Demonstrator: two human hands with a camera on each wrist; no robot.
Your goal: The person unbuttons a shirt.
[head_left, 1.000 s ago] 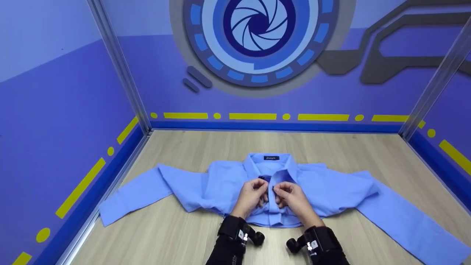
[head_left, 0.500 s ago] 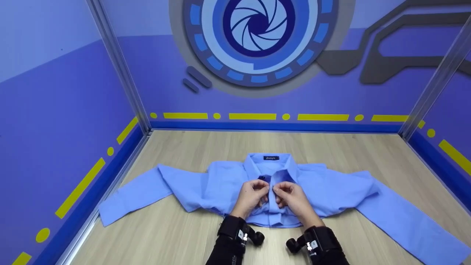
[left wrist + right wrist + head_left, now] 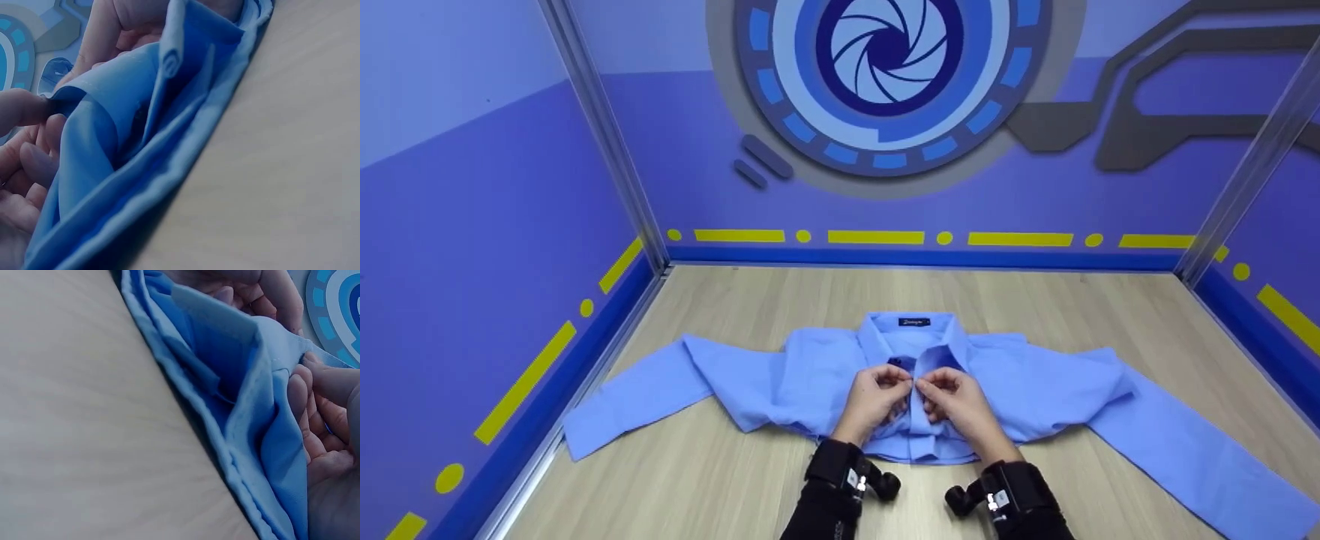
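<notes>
A light blue long-sleeved shirt (image 3: 1035,386) lies front up, its collar (image 3: 873,339) away from me and a dark label (image 3: 913,322) inside the neck. At the front opening, my left hand (image 3: 874,401) pinches one edge between thumb and forefinger. My right hand (image 3: 964,405) pinches the placket (image 3: 921,426) from the other side, the fingertips of both hands nearly meeting. One dark button (image 3: 895,361) shows just above the left fingers. In the left wrist view the raised cloth (image 3: 121,84) bends between both hands; whatever lies under the fingertips is hidden.
Both sleeves spread outward over the wooden table (image 3: 720,480), the right one (image 3: 1200,442) reaching toward the near right corner. Blue printed panels (image 3: 675,165) with metal corner posts (image 3: 607,135) enclose the table at the back and sides.
My left hand has shifted slightly right, bringing its fingertips up to those of my right hand at the placket. The rest of the shirt lies as before.
</notes>
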